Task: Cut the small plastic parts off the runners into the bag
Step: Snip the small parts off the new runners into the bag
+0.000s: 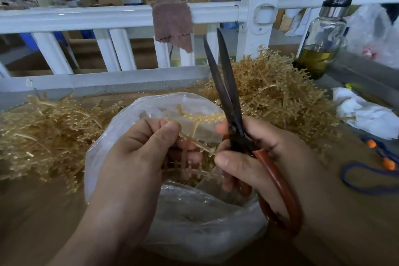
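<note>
My left hand (140,153) pinches a tan plastic runner (198,119) studded with small parts and holds it over the mouth of a clear plastic bag (194,218). My right hand (259,157) grips dark scissors (226,93) by their red-brown handles. The blades point up and away and stand slightly apart, just right of the runner. Another branch of the runner hangs down between my hands into the bag.
Heaps of tan runners lie at the left (43,136) and at the back right (280,93). A glass bottle (321,36) with yellow liquid stands at the right, by a white cloth (364,114). A white railing (108,17) with a brown rag (172,21) runs behind.
</note>
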